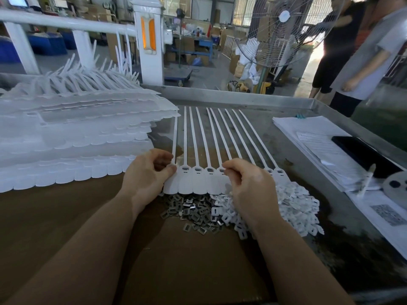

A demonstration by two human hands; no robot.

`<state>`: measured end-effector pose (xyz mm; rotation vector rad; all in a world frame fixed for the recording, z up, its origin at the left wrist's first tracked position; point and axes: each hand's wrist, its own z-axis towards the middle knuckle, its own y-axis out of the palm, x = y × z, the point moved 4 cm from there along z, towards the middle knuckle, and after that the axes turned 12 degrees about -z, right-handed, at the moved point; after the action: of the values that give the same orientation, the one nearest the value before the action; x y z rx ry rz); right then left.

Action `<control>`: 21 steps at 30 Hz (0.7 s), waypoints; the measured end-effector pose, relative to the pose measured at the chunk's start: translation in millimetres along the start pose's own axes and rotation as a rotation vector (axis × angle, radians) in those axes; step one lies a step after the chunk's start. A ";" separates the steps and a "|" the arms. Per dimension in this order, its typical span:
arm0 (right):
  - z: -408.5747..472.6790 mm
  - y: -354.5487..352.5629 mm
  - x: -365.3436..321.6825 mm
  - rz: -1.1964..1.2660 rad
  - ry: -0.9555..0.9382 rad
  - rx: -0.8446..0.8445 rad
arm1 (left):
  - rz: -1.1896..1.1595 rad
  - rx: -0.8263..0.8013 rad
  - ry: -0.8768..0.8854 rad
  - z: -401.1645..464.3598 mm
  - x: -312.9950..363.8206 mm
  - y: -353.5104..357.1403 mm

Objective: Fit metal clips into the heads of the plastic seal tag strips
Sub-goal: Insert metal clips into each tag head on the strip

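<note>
The joined row of white plastic seal tag strips is pinched by the curled left hand; one head is pinched by the right hand's fingertips.

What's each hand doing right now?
Left hand: pinches the seal tag strip at its left end.
Right hand: fingers curled at a strip head; contents hidden.

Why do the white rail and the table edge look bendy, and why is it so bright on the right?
Head view: the wide lens curves the white rail and table edge; daylight glares behind the fan; the stacked strips look soft, while the metal clips are sharper.
</note>
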<state>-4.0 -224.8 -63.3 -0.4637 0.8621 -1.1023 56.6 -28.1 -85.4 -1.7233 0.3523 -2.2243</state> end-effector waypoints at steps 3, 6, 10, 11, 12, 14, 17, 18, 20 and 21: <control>0.0 -4.4 -1.0 -0.021 -0.014 0.034 | 0.004 0.000 0.006 0.2 -0.4 0.2; 0.1 -5.7 -1.8 -0.028 -0.015 0.028 | 0.007 0.001 0.012 0.6 -0.9 0.2; -1.2 -2.8 -5.6 0.002 -0.045 -0.056 | 0.006 0.000 0.016 0.1 -1.1 0.3; -1.5 -2.1 -5.6 0.006 -0.046 -0.068 | 0.005 0.001 0.015 -0.2 -1.4 0.2; -1.4 -2.1 -5.1 0.009 -0.044 -0.069 | 0.006 0.002 0.014 -0.4 -1.6 0.2; -1.1 -3.2 -4.9 0.013 -0.040 -0.058 | 0.009 0.001 0.016 -0.7 -1.9 0.3; -1.1 -3.2 -10.5 0.015 -0.105 -0.080 | 0.019 0.001 0.020 -0.4 -1.7 0.5; -1.5 -1.9 -12.7 0.016 -0.128 -0.110 | 0.020 0.002 0.020 -0.1 -1.5 0.5; -1.8 0.0 -13.8 0.007 -0.147 -0.139 | 0.023 0.002 0.017 0.2 -1.5 0.5; -1.6 0.1 -12.6 0.001 -0.134 -0.131 | 0.026 0.002 0.015 0.4 -1.6 0.4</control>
<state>-7.5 -213.2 -59.7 -0.6391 0.8191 -1.0051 57.4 -27.8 -86.9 -1.6920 0.3735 -2.2192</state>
